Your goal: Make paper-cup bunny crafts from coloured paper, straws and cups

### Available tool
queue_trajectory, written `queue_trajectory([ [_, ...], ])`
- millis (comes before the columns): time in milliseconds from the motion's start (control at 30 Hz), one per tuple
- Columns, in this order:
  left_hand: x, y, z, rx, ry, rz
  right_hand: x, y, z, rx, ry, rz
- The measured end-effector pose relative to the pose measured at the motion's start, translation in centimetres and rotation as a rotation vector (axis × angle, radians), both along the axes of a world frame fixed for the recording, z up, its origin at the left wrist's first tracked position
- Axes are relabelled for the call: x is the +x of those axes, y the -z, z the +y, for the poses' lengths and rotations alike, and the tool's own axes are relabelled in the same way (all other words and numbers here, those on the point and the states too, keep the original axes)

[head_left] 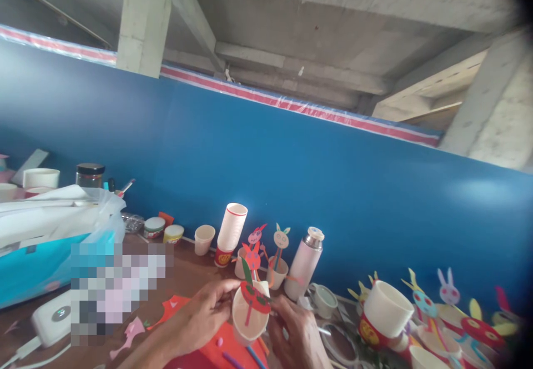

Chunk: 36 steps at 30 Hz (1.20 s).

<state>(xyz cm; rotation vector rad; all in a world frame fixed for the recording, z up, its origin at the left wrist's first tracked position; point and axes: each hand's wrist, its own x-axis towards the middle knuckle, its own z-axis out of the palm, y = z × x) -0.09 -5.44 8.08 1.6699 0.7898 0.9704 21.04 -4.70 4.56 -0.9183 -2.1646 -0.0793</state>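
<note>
Between my hands stands a white paper cup (250, 329). A red paper rabbit head (259, 301) with a green ear (246, 272) and a red strip below it shows over the cup's mouth. My left hand (214, 305) is closed at the cup's left rim, thumb and finger gripping it beside the head. On the other side, my right hand (295, 327) has its fingers curled, with the fingertips pinched at the head's right edge. Part of that contact is hidden. Orange-red paper (216, 352) lies beneath the cup.
Behind are a stack of paper cups (231, 230), cups holding rabbit figures (278, 269) and a pale thermos (303, 263). More decorated cups (437, 338) crowd the right. A plastic bag (100, 219) and white power bank (56, 316) lie left. A blue partition (266, 163) rises behind.
</note>
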Motion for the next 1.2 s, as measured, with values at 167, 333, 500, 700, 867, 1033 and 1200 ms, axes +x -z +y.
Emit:
queue_trajectory([
  [167,0.3,0.4,0.4,-0.033,0.022,-0.013,0.0,0.3,0.4,-0.017,-0.049,0.064],
  [333,0.4,1.8,1.2,-0.078,0.052,-0.077,0.1,0.5,0.7,-0.009,-0.037,0.071],
  [500,0.4,2.0,1.3,-0.127,0.05,-0.091,0.2,0.5,0.8,-0.078,-0.024,0.069],
  [700,0.8,2.4,1.4,-0.193,0.033,-0.122,0.1,1.2,1.0,-0.175,0.025,-0.006],
  [867,0.7,3.5,1.9,-0.183,-0.006,0.006,-0.3,1.9,1.2,-0.15,0.024,0.005],
  [1033,0.9,4.6,2.6,-0.213,-0.05,0.024,-0.4,2.0,1.1,-0.102,0.054,-0.015],
  [1200,1.3,4.6,2.7,-0.256,-0.031,-0.169,-0.4,1.8,1.0,-0.126,0.08,-0.046],
])
